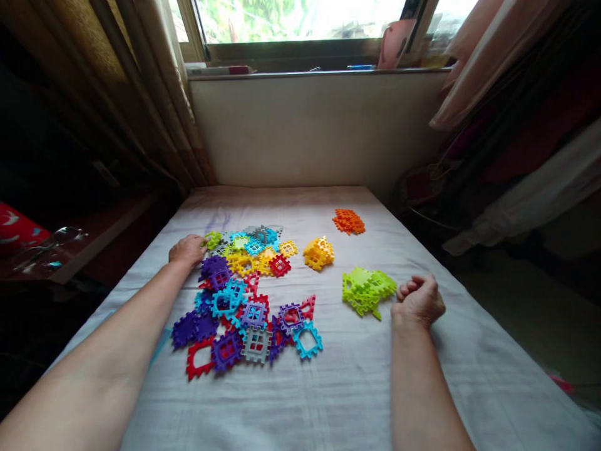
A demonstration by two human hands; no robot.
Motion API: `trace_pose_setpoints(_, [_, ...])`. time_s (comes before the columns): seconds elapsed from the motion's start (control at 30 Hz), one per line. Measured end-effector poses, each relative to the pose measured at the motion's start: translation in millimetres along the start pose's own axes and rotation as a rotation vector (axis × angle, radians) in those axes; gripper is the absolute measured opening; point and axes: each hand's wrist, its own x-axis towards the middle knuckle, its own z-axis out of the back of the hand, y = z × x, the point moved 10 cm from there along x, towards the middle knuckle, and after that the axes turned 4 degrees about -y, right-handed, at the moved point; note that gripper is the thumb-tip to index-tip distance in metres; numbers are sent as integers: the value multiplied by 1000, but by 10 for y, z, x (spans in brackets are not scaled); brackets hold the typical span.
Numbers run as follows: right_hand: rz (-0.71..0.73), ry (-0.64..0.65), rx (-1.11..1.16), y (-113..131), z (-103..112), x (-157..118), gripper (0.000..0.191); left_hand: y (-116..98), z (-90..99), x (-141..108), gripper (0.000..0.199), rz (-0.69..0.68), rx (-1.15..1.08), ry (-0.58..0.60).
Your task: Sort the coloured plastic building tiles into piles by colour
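My left hand (188, 249) is at the far left edge of a mixed pile of plastic interlocking tiles, its fingers closed on a lime-green interlocking tile (213, 239). Beside that hand lie dark purple tiles (216, 272), yellow tiles (242, 264) and blue tiles (255, 248). My right hand (419, 302) rests in a loose fist just right of a heap of lime-green tiles (367, 289); nothing shows in its fingers. Nearer to me in the mixed pile are a grey window tile (256, 359), a red frame tile (200, 371) and a blue frame tile (308, 356).
A small yellow heap (318, 253) and an orange heap (349, 221) stand apart on the white cloth (328, 401) covering the table. Behind the table is a low wall (300, 131) under a window, with a pink cup (395, 45) on the sill. Curtains (154, 94) hang at the left.
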Motion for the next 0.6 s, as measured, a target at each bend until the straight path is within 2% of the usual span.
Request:
trace_pose_setpoints(0.1, [2, 4, -13, -8, -12, -7, 14, 63, 60, 16, 36, 18, -5, -1])
trace_pose_setpoints(0.2, [13, 0, -27, -17, -15, -6, 16, 110, 210, 0, 38, 48, -13, -47])
trace_pose_setpoints(0.27, [30, 1, -45, -24, -18, 3, 18, -1, 369, -52, 39, 18, -62, -133])
trace_pose_setpoints(0.3, [40, 3, -54, -29, -21, 8, 20, -127, 458, -105, 38, -28, -111, -187])
trace_pose_setpoints(0.37, [53, 6, -67, -39, -25, 19, 22, -522, 628, -292, 34, -191, -253, -283])
trace_pose_setpoints(0.43, [60, 4, -77, -47, -23, 26, 23, -1047, 721, -592, 29, -401, -385, -305])
trace_pose_setpoints(0.53, [60, 4, -81, -46, -19, 29, 23, -1876, 716, -1165, 23, -702, -509, -247])
trace_pose_setpoints(0.6, [60, 3, -77, -38, -15, 29, 24, -2352, 662, -1524, 20, -847, -533, -229])
